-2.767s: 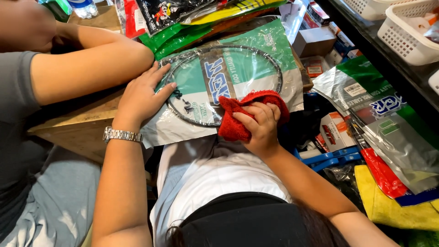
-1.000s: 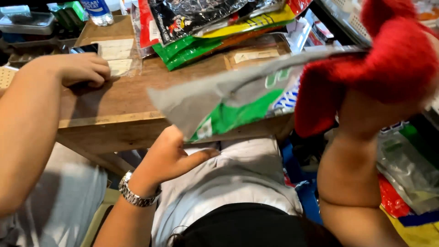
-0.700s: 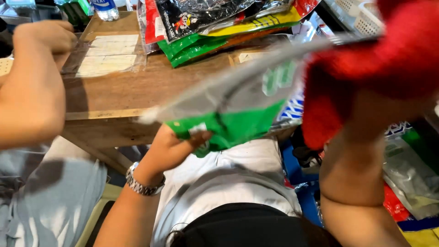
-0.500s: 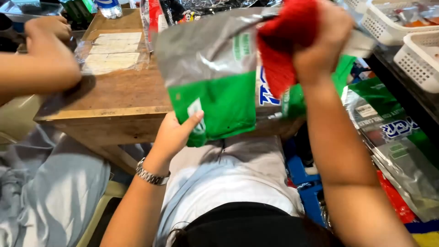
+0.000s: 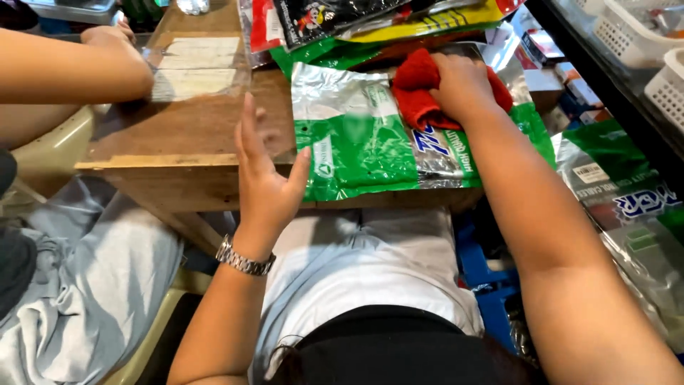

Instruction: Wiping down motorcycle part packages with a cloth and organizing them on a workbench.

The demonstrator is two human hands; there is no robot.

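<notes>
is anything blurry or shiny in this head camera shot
Head view: the left hand is motion-blurred at its fingertips; the silver and green package throws glare off its foil; the right hand on the red cloth looks sharp.

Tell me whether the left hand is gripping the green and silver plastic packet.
No, the open left hand hovers beside the green and silver plastic packet, fingers spread.

Worn brown wooden surface, front edge raw and chipped. Dark shelf along the right, carrying white plastic baskets. Grey cloth heaped at lower left beside a pale yellow-green chair. Even indoor light.
</notes>
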